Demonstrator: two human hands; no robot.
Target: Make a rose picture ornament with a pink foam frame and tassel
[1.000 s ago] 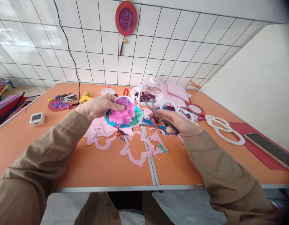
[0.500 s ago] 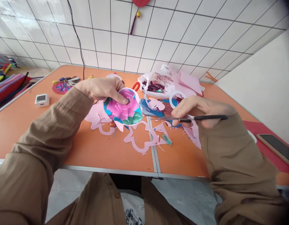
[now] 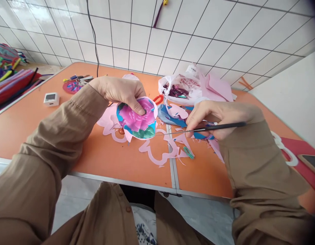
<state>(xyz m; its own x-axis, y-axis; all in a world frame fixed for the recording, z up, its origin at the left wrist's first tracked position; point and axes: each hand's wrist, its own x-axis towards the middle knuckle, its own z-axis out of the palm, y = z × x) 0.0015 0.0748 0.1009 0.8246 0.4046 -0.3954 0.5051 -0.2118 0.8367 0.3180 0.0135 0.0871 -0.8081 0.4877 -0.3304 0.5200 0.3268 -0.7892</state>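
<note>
Bottom of frame: tan sleeves (image 3: 45, 163) both sides, then the front edge of the orange table (image 3: 96, 160).

Centre, flat on the table: pink paper offcuts (image 3: 160, 154) with scalloped outlines. A green paper clip (image 3: 188, 152) lies just right of them.

Left hand (image 3: 119, 90), centre-left: clamped on a round paper disc printed with a pink flower on teal (image 3: 137, 120), thumb on the face, fingers behind. The disc is held up off the table and tilted towards the camera.

Right hand (image 3: 216, 115), centre-right: gripping black-handled scissors (image 3: 205, 128). The blades point left and look near-closed, tip at the disc's lower right edge.

Behind the hands: white plastic bag (image 3: 180, 88) with dark scraps inside.

Left: small white square device (image 3: 51, 98). A stack of coloured felt sheets (image 3: 9, 85) sits at the upper-left edge.

Right edge: red sheet (image 3: 300, 149) with white ring cut-outs (image 3: 285, 149) on it.

Top: white tiled wall (image 3: 198, 34) with a black cable (image 3: 93, 37) hanging down it.
</note>
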